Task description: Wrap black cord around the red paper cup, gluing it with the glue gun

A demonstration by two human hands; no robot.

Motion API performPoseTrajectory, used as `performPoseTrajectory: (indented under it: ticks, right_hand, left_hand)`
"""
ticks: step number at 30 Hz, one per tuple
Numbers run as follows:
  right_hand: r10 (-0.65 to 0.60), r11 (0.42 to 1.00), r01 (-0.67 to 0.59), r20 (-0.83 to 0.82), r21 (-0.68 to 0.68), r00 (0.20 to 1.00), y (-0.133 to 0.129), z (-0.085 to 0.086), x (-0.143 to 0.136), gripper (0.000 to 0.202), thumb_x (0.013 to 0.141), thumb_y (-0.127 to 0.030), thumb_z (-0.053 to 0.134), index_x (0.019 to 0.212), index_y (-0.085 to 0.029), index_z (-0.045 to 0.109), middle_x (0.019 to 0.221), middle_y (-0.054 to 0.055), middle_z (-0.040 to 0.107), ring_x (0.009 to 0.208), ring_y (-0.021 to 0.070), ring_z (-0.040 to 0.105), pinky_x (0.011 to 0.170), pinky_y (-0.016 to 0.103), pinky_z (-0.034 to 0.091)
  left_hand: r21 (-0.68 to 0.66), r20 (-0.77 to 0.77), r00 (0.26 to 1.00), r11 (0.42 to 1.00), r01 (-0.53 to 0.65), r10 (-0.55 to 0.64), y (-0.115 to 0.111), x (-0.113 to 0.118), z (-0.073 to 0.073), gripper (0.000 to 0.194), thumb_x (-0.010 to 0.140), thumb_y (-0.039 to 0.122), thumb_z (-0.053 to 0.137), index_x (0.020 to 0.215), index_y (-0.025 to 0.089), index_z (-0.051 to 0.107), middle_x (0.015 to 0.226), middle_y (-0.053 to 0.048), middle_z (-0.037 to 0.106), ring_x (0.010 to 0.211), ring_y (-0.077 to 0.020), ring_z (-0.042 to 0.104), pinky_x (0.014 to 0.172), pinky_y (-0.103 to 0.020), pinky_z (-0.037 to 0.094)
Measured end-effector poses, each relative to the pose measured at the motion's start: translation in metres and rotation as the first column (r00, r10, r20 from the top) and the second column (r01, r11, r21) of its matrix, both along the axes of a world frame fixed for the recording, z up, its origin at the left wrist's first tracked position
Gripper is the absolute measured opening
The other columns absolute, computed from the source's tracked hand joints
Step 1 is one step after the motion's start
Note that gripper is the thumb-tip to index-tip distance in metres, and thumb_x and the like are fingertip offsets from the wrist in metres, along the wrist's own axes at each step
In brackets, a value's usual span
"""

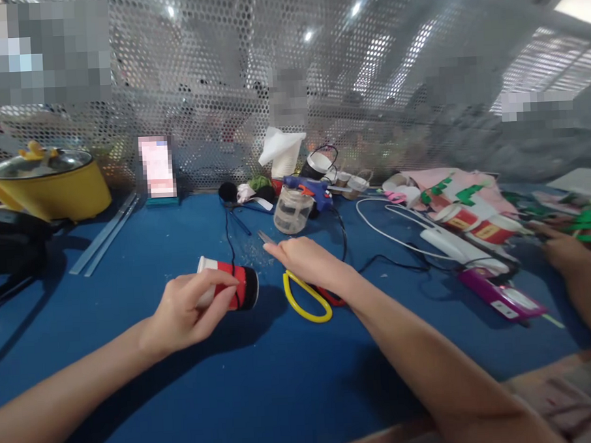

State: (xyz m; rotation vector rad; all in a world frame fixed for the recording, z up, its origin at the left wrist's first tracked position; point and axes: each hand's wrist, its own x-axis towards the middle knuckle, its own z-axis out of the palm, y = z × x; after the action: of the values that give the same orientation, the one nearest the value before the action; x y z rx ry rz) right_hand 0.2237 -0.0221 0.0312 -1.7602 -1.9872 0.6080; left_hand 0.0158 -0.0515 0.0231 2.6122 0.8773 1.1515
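Note:
My left hand (194,311) is closed around a red and white paper cup (242,282) lying on its side. Black yarn is wound round one end of the cup, and a strand (229,234) runs from it back across the table to a dark ball of yarn (228,192). Just to the right, my right hand (304,260) is closed over the middle of a pair of scissors (306,302). Their yellow and red handles stick out below the hand, and the metal tips point away at the upper left. The right fingers are partly hidden.
A blue and orange glue gun (306,185) rests on a clear jar (292,212). At left stand a yellow pot (64,192) and a lit phone (156,165). A white power strip (460,250) with cables lies at right, near another person's hand (568,255).

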Motion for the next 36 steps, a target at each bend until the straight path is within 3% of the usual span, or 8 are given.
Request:
performPoseTrajectory:
  ticks: [2,5,9,12,15,20,30,36]
  right_hand:
    - [0.009,1.0,-0.01,-0.058,-0.011,0.998,-0.001,-0.002,0.005,0.047,0.079,-0.051,0.041,0.05,-0.017,0.056,0.053,0.005,0.056,0.056,0.0155,0.053,0.057,0.028,0.035]
    - [0.146,0.984,-0.169,-0.294,-0.054,0.945,-0.01,-0.002,-0.003,0.051,0.079,-0.057,0.033,0.074,-0.017,0.064,0.073,0.006,0.064,0.071,0.0163,0.057,0.065,0.027,0.04]
    - [0.24,0.897,-0.419,-0.639,-0.143,0.731,-0.023,-0.007,-0.028,0.05,0.079,-0.056,0.033,0.081,-0.018,0.065,0.083,0.004,0.065,0.08,0.0146,0.058,0.074,0.027,0.042]
    - [0.14,0.895,-0.424,-0.819,-0.136,0.557,-0.028,-0.01,-0.039,0.031,0.076,-0.045,0.05,0.087,-0.019,0.064,0.085,0.002,0.065,0.08,0.0127,0.059,0.077,0.027,0.043]
    - [0.05,0.939,-0.319,-0.871,-0.124,0.488,-0.027,-0.01,-0.039,0.018,0.07,-0.033,0.06,0.079,-0.018,0.065,0.081,0.001,0.065,0.078,0.0117,0.058,0.077,0.026,0.043]
    - [0.068,0.994,-0.109,-0.829,0.008,0.555,-0.022,-0.007,-0.029,0.016,0.071,-0.033,0.059,0.071,-0.019,0.065,0.075,0.0,0.066,0.075,0.0109,0.058,0.075,0.026,0.042]
    - [0.155,0.983,-0.043,-0.691,0.177,0.706,-0.027,-0.002,-0.022,0.02,0.075,-0.036,0.054,0.072,-0.019,0.063,0.076,0.001,0.065,0.072,0.0119,0.057,0.07,0.026,0.043]
    - [0.151,0.982,-0.029,-0.683,0.187,0.715,-0.024,-0.003,-0.02,0.019,0.076,-0.035,0.053,0.071,-0.018,0.062,0.072,0.001,0.064,0.067,0.0111,0.056,0.065,0.025,0.042]
  left_hand:
    - [-0.015,-0.005,1.0,1.0,0.008,-0.008,-0.002,0.0,0.002,0.01,0.075,0.017,0.046,0.078,0.019,0.055,0.047,0.004,0.054,0.038,-0.0063,0.045,0.041,-0.017,0.035]
    - [-0.064,-0.007,0.999,0.997,0.052,-0.052,-0.004,0.002,0.003,0.01,0.075,0.017,0.045,0.077,0.019,0.055,0.043,0.006,0.05,0.036,-0.0061,0.042,0.039,-0.017,0.035]
    - [-0.144,-0.014,0.993,0.983,0.115,-0.118,-0.006,0.003,0.001,0.01,0.076,0.017,0.044,0.077,0.018,0.054,0.039,0.007,0.046,0.032,-0.0055,0.038,0.039,-0.017,0.034]
    - [-0.179,-0.013,0.988,0.972,0.149,-0.154,-0.006,0.004,-0.001,0.009,0.076,0.019,0.044,0.075,0.018,0.053,0.039,0.007,0.046,0.033,-0.0054,0.038,0.039,-0.017,0.034]
    - [-0.269,0.013,0.993,0.956,0.118,-0.119,-0.006,0.006,-0.002,0.009,0.077,0.021,0.043,0.074,0.017,0.052,0.042,0.007,0.049,0.033,-0.0043,0.037,0.037,-0.015,0.032]
    - [-0.532,0.104,0.99,0.846,-0.026,0.096,-0.001,0.009,-0.002,0.017,0.078,0.03,0.046,0.077,0.015,0.053,0.051,0.004,0.051,0.039,-0.0056,0.04,0.038,-0.015,0.032]
    - [-0.86,0.202,0.939,0.51,0.034,0.278,0.009,0.013,-0.004,0.027,0.07,0.041,0.055,0.074,0.015,0.05,0.051,0.003,0.051,0.04,-0.0074,0.043,0.039,-0.017,0.033]
    - [-0.874,0.166,0.949,0.486,0.015,0.27,0.008,0.013,-0.003,0.023,0.072,0.038,0.052,0.075,0.016,0.049,0.05,0.004,0.05,0.041,-0.0068,0.041,0.038,-0.016,0.031]
